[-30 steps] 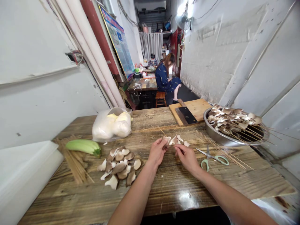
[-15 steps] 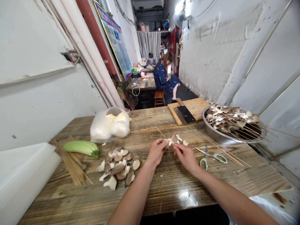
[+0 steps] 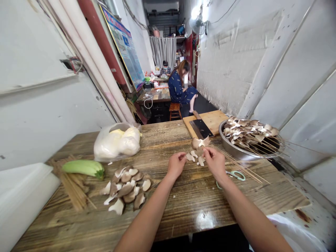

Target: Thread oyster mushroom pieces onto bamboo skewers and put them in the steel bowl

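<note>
My right hand (image 3: 215, 161) is closed on a thin bamboo skewer that carries a few mushroom pieces (image 3: 201, 142), held just above the wooden table (image 3: 183, 203). My left hand (image 3: 176, 164) rests beside it with fingers curled, its fingertips pinching a loose mushroom piece (image 3: 189, 156). A few more loose pieces (image 3: 201, 161) lie between the two hands. A pile of torn mushroom caps (image 3: 126, 187) lies to the left of my left forearm.
A metal basin (image 3: 236, 151) of finished mushroom skewers stands at the right, with bare skewers (image 3: 245, 166) and green-handled scissors (image 3: 237, 174) before it. A cutting board (image 3: 216, 119) holds a cleaver (image 3: 201, 127). A plastic bag (image 3: 118, 141), a green vegetable (image 3: 82, 167) and more skewers (image 3: 70, 185) lie left. A seated person (image 3: 178, 87) is beyond.
My right hand has lifted the skewer with mushroom pieces away to the right. My left hand has let go of it and dropped to a loose piece on the table. The view shifted right.
</note>
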Tool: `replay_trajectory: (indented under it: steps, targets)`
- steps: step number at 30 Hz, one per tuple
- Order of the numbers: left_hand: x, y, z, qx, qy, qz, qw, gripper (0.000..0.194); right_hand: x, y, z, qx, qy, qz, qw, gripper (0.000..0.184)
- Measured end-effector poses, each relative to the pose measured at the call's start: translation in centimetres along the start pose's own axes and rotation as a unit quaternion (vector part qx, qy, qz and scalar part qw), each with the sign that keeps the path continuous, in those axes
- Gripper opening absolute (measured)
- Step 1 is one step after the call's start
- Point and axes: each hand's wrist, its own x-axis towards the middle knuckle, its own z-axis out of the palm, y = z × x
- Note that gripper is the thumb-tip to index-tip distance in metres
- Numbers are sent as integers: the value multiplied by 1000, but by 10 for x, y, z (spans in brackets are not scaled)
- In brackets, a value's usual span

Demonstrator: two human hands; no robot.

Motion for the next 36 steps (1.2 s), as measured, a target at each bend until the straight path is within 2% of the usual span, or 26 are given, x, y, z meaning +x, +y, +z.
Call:
replay_trajectory:
  steps: [3, 7, 11, 15, 20, 23, 25, 27, 29, 30, 31, 33, 36]
  targets:
    - [14, 2, 8, 38, 13, 19, 999, 22, -1, 0, 1, 3, 10, 0, 1000, 31]
    - [25, 4, 15, 181, -60, 77, 979, 27, 0, 1, 3, 7, 12, 7, 1000, 30]
    - [22, 5, 18, 260, -136, 132, 947, 39, 0, 0, 4, 7, 13, 17, 1000, 30]
    - [13, 7, 14, 278, -141, 157, 937, 49, 0, 0, 5, 6, 11, 19, 1000, 31]
    - [9, 9, 11, 307, -160, 218, 913, 16, -2, 3, 9, -3, 4, 14, 1000, 31]
    - [9, 8, 13, 294, -166, 217, 916, 12, -4, 5, 11, -13, -1, 9, 1000, 29]
    - [8, 6, 12, 267, -148, 185, 934, 10, -5, 5, 12, -12, -8, 3, 1000, 29]
    - [7, 5, 8, 200, -110, 125, 965, 9, -6, 4, 12, -5, -19, -6, 1000, 29]
    - [6, 6, -1, 83, -67, 28, 994, 14, -8, 1, 12, 0, -32, -19, 999, 29]
    - [6, 6, -7, 8, -52, -36, 998, 16, -10, 0, 12, -2, -41, -29, 999, 29]
    - [7, 7, -14, -71, -40, -103, 991, 17, -12, -2, 13, -9, -50, -42, 998, 28]
    - [8, 8, -29, -210, -29, -222, 952, 15, -16, -4, 14, -36, -69, -77, 994, 27]
    - [9, 10, -47, -316, -27, -312, 896, 13, -23, -4, 18, -84, -98, -139, 982, 25]
